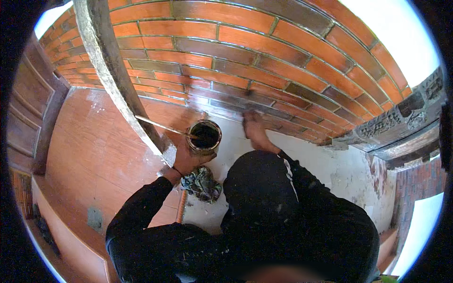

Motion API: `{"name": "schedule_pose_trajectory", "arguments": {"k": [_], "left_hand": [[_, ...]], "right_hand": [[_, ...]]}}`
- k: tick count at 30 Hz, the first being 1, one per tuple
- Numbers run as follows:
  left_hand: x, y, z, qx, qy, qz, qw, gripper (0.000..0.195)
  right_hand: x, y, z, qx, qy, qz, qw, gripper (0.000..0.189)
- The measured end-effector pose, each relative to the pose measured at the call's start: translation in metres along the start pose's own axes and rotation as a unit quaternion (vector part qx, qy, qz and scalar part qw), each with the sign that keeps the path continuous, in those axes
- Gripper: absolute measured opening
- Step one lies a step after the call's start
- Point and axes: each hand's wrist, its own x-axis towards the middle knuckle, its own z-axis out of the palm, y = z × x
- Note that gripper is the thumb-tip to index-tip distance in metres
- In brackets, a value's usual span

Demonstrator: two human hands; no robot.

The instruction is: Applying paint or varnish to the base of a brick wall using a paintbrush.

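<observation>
My left hand [191,159] is around the side of an open can [204,135] of dark liquid, with a thin wooden stick [162,126] standing slanted in it and leaning out to the left. Against my left wrist lies a crumpled, stained cloth [202,184]. Farther right, my right hand [256,132] is at the foot of a glossy brick wall [226,60]; it is blurred, and a dark shape shows at its fingers, too unclear to name. Whether that hand grips something cannot be made out.
A rough post [106,60] rises close by my left hand. Left of it are a reddish tiled floor [85,138] and a panelled wooden door [28,106]. A pale, stained surface [329,166] stretches right, towards a carved ledge [393,120].
</observation>
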Motion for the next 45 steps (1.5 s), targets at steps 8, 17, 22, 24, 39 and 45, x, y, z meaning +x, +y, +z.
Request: {"name": "schedule_pose_trajectory", "arguments": {"k": [8,17,22,24,39,45], "left_hand": [[-0.007,0.019,0.001,0.015,0.047,0.030,0.998,0.089],[0.014,-0.010,0.037,-0.049,0.130,0.020,0.990,0.093],[0.001,-0.072,0.090,0.000,0.238,-0.062,0.969,0.098],[-0.001,-0.092,0.104,0.092,0.250,-0.096,0.959,0.098],[-0.001,-0.104,0.128,0.007,0.201,-0.166,0.965,0.110],[-0.007,-0.120,0.129,0.070,0.284,-0.156,0.943,0.127]], "right_hand": [[0.001,-0.042,0.017,-0.314,-0.156,-0.182,0.919,0.037],[-0.033,-0.085,-0.062,-0.373,-0.146,-0.147,0.905,0.029],[-0.016,-0.100,-0.062,-0.191,-0.270,-0.084,0.940,0.025],[-0.012,-0.099,-0.055,-0.133,-0.296,-0.038,0.945,0.025],[0.015,-0.038,0.005,-0.195,-0.348,-0.357,0.845,0.016],[0.019,-0.009,0.023,-0.273,-0.388,-0.314,0.823,0.016]]}}
